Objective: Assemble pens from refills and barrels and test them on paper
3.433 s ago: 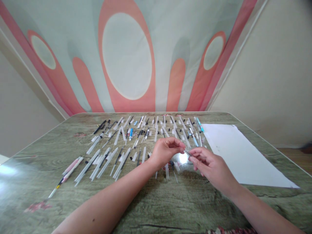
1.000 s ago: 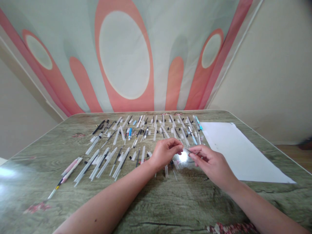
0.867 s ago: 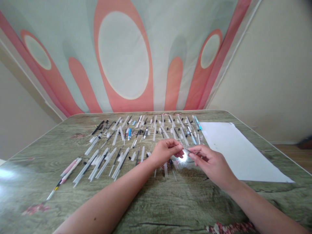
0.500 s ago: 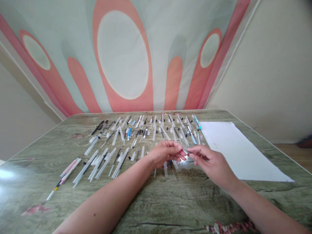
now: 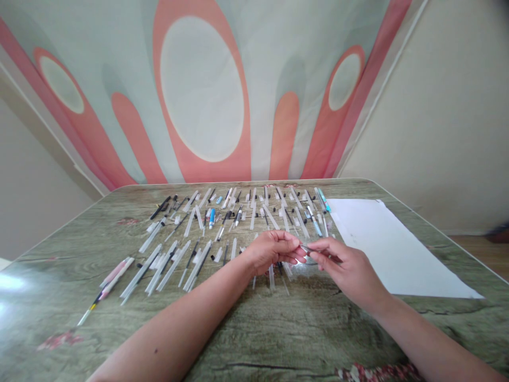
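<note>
Above the near side of the rows of pen parts, my left hand [image 5: 276, 250] and my right hand [image 5: 338, 259] meet fingertip to fingertip. Both pinch a slim dark pen part [image 5: 305, 248], mostly hidden by the fingers, so I cannot make out its exact kind. Below my left hand, several clear pen barrels [image 5: 272, 277] and thin refills are partly covered. Further left lie more clear barrels [image 5: 173, 265], a dark refill [image 5: 189, 262] and small black caps [image 5: 139, 266].
A white sheet of paper [image 5: 401, 249] lies on the right of the wood-patterned table [image 5: 278, 334]. Pink pen parts [image 5: 115, 278] are at the left. Toward the back are a blue pen part [image 5: 212, 217] and a black pen [image 5: 160, 207]. A patterned cloth [image 5: 270, 48] hangs behind.
The view has shifted very slightly. Both hands keep their pinch at the same place, and a little more of the held part catches the light.
</note>
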Tool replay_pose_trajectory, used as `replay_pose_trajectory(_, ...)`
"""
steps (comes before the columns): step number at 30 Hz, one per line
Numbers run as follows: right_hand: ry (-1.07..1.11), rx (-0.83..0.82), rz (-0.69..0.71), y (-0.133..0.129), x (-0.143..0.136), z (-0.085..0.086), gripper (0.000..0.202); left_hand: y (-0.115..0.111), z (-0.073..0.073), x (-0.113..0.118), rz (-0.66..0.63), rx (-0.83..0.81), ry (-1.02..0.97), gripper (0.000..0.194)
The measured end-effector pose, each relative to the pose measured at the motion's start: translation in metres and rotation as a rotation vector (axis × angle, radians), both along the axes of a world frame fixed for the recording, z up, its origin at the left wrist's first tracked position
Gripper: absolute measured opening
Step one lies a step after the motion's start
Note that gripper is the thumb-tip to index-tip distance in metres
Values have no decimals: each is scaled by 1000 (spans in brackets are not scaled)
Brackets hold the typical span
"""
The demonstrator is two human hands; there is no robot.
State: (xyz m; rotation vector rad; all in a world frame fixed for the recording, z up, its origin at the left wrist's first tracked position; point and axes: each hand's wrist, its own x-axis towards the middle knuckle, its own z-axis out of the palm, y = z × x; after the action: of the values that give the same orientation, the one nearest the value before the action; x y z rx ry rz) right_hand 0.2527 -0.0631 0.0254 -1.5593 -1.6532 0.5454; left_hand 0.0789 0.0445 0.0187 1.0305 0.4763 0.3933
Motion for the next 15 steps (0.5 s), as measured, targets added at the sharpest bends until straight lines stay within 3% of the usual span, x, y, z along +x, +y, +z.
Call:
replay_pose_trajectory(3, 5, 1, -8, 1, 0, 0, 20, 1, 0, 1, 10, 69, 27, 30)
replay_pose_trajectory(5, 6, -4, -26, 1, 1, 0, 20, 2, 1, 2, 76, 217, 106, 30)
replay_pose_trajectory(7, 10, -9, -47, 3, 2, -1, 20, 3, 3, 1, 179, 513, 265, 25)
replay_pose_trajectory(9, 17, -2, -68, 4, 4, -2, 21, 2, 6, -1, 200, 886, 422, 16)
replay_pose_trajectory(12, 0, 27, -93, 8, 6, -3, 21, -2, 12, -6, 42, 1297, 508, 9)
replay_pose_trajectory(15, -31, 57, -103, 10, 6, -3, 22, -5, 16, -9, -85, 1473, 539, 11)
